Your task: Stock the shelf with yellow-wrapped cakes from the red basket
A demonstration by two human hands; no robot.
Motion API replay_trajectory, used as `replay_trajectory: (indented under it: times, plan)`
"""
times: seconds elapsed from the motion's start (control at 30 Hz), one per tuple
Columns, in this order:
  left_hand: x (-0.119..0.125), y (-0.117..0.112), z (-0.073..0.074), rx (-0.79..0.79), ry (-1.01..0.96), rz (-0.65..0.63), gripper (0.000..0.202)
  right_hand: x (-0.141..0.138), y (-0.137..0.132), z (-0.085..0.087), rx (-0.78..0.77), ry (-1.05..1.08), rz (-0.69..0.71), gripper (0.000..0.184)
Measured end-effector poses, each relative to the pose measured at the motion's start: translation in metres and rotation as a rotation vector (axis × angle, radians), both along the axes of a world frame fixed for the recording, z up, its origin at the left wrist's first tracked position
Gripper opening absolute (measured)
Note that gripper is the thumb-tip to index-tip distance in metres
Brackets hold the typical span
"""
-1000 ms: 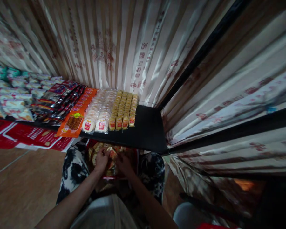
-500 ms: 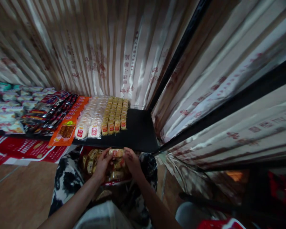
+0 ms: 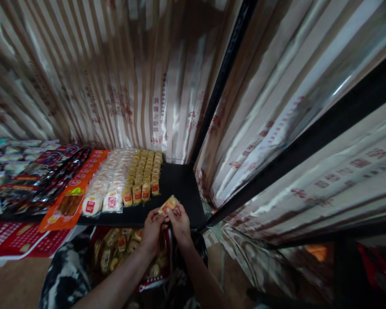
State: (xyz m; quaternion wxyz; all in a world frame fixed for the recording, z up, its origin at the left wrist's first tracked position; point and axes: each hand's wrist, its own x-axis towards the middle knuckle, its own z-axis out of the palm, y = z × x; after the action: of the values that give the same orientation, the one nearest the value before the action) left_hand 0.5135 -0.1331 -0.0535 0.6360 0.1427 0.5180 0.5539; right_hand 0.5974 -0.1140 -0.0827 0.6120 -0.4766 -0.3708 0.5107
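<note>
Striped curtain (image 3: 131, 64), hanging behind black shelf (image 3: 180, 182). Wrapped packet (image 3: 168, 205), one: left hand (image 3: 152, 224) and right hand (image 3: 180, 219) are grasping it by the shelf's front edge. Probably light, slick-wrapped, fragile inside; seemingly wanting a gentle hold along its sides.

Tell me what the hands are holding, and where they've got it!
A small yellow-wrapped snack packet: the left hand has its lower left end, the right hand its right end.
</note>
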Motion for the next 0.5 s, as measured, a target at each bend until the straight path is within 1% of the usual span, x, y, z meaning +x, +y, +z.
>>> replay_trajectory:
  times: [0.13,0.2,0.27,0.33,0.4,0.5]
  plan:
    - [0.017,0.032,0.005,0.012,-0.001,0.033,0.016,0.007,0.028,-0.012,0.003,-0.103,-0.097,0.036]
    - [0.024,0.050,0.006,0.004,-0.011,0.039,0.016,0.012,0.048,-0.018,-0.010,-0.183,-0.135,0.041]
    - [0.030,0.068,0.008,-0.017,-0.020,0.047,0.017,0.017,0.071,-0.021,-0.010,-0.271,-0.159,0.044]
    - [0.036,0.082,0.009,-0.046,-0.013,0.063,0.022,0.022,0.095,-0.019,0.007,-0.365,-0.180,0.046]
    - [0.042,0.092,0.010,-0.069,0.024,0.086,0.031,0.024,0.118,-0.013,0.017,-0.456,-0.203,0.044]
    - [0.049,0.105,0.011,-0.055,0.097,0.085,0.040,0.024,0.150,-0.004,-0.006,-0.588,-0.239,0.036]
